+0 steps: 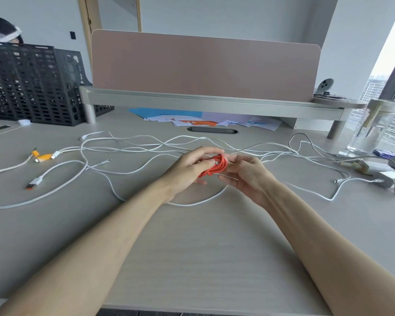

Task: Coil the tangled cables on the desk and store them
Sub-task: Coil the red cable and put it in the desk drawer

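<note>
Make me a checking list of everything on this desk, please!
Surface: pale wood-grain desk.
Job's things: orange cable, coiled, held above the desk; white cables lying loose.
Clutter: paper scraps under the shelf; glass jar and chargers at right.
Hands: left hand and right hand both grip the orange cable.
Cables: white ones tangled, uncoiled across the desk.
Surroundings: black crates, pink partition, window at right.

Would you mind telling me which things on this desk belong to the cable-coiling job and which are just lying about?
Job: orange cable, held by left hand and right hand; loose white cables.
Lying about: coloured papers; black crates; glass jar.
</note>
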